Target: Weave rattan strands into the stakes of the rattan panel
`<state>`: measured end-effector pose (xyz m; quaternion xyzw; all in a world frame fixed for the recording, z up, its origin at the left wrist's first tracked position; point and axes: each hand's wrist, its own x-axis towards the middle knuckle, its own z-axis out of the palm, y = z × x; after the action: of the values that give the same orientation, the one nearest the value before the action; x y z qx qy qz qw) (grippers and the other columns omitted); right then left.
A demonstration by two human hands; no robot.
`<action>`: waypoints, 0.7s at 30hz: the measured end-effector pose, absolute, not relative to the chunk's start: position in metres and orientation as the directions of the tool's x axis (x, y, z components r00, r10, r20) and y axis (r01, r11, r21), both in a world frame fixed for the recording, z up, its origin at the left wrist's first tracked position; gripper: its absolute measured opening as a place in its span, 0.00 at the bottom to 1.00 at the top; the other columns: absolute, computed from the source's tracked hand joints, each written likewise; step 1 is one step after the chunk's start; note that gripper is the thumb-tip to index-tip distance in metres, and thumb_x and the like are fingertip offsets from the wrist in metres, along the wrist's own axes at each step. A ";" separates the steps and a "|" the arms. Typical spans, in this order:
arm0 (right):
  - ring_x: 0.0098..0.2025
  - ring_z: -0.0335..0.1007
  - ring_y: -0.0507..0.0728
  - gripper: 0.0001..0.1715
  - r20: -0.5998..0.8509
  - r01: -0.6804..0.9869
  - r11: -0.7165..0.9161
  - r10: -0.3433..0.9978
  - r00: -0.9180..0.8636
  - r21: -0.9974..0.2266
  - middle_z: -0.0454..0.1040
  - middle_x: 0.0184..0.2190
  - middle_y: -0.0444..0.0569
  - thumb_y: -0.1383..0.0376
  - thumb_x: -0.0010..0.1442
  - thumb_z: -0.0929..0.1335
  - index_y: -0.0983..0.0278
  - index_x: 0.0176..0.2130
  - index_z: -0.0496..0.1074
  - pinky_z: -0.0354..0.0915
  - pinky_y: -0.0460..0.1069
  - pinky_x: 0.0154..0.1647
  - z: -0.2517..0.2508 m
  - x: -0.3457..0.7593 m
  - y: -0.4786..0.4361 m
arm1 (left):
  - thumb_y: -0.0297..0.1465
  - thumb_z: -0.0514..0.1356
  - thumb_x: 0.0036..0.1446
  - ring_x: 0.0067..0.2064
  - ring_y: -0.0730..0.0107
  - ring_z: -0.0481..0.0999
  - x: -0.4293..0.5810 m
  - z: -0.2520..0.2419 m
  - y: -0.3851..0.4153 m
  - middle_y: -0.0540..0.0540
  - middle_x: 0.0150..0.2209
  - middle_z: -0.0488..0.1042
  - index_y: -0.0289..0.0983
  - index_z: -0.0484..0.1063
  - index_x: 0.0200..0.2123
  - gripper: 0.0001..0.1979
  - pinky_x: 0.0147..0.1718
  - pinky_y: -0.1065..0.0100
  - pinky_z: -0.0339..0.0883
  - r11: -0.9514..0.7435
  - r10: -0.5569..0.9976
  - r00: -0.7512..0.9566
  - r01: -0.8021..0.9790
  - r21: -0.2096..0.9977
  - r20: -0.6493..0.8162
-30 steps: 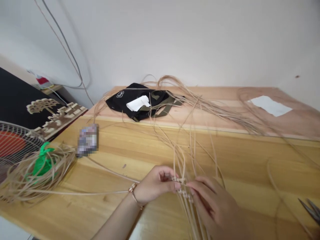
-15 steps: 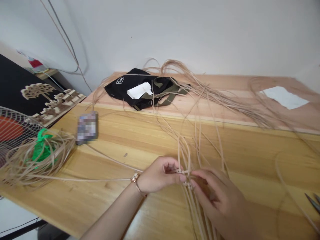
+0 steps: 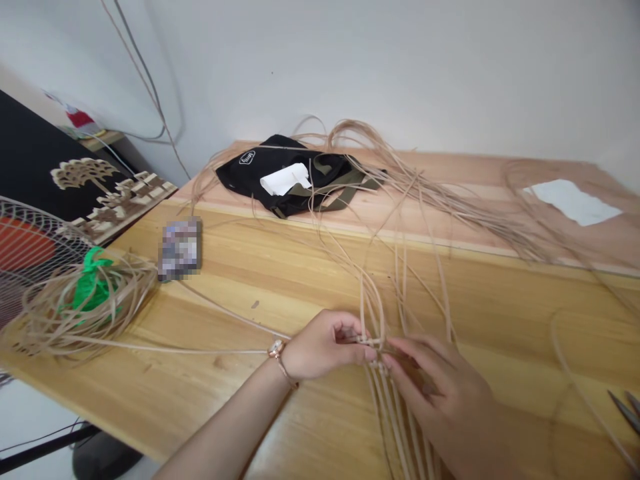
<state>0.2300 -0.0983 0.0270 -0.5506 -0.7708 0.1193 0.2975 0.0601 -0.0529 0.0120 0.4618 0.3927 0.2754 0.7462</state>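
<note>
Long tan cane strands cross in a small woven section low in the centre, above the wooden table. My left hand, with a watch at its wrist, pinches the left side of this weave between thumb and fingers. From the right, my right hand closes thumb and forefinger on the strands at the weave's right edge. The two hands' fingertips are close together. Some strands loop up beyond the hands, and others run down between them toward the near edge.
A coil of cane with a green tie lies at left, beside a pixelated box. Behind are a black bag, more strands and white paper. Scissor blades show at right.
The whole view has shifted slightly, so the table items sit a little further right. Both hands keep their grip on the weave, with hardly any visible finger movement.
</note>
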 end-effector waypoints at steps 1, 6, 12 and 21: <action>0.33 0.67 0.55 0.08 0.313 0.775 0.356 0.925 -0.214 -0.523 0.71 0.31 0.47 0.63 0.54 0.63 0.61 0.36 0.68 0.62 0.49 0.33 0.027 0.230 -0.098 | 0.31 0.65 0.37 0.26 0.80 0.66 0.060 0.012 -0.053 0.50 0.23 0.68 0.30 0.66 0.24 0.13 0.28 0.75 0.59 0.424 0.772 0.539 -0.044 0.905 -0.336; 0.30 0.67 0.52 0.08 0.215 0.741 0.275 0.960 -0.179 -0.612 0.71 0.29 0.45 0.62 0.55 0.62 0.60 0.33 0.68 0.63 0.46 0.29 0.029 0.228 -0.096 | 0.33 0.64 0.38 0.26 0.79 0.66 0.061 0.013 -0.053 0.49 0.24 0.69 0.30 0.66 0.25 0.13 0.27 0.75 0.59 0.404 0.772 0.535 0.004 0.915 -0.343; 0.30 0.67 0.52 0.10 0.136 0.731 0.183 0.983 -0.124 -0.658 0.71 0.28 0.45 0.61 0.56 0.61 0.60 0.31 0.70 0.63 0.45 0.28 0.028 0.228 -0.095 | 0.33 0.65 0.37 0.25 0.80 0.64 0.062 0.012 -0.054 0.51 0.22 0.66 0.30 0.66 0.25 0.14 0.27 0.75 0.58 0.370 0.788 0.515 0.039 0.928 -0.337; 0.31 0.67 0.53 0.11 0.025 0.699 0.101 0.993 -0.118 -0.708 0.71 0.29 0.46 0.60 0.56 0.60 0.61 0.30 0.69 0.63 0.46 0.29 0.033 0.230 -0.094 | 0.33 0.64 0.38 0.26 0.80 0.65 0.062 0.012 -0.055 0.51 0.23 0.67 0.30 0.66 0.25 0.13 0.27 0.76 0.59 0.358 0.792 0.517 0.038 0.933 -0.325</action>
<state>0.2296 -0.0943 0.0328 -0.6097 -0.6935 0.2790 0.2636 0.0618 -0.0546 0.0121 0.5012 0.4140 0.2646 0.7123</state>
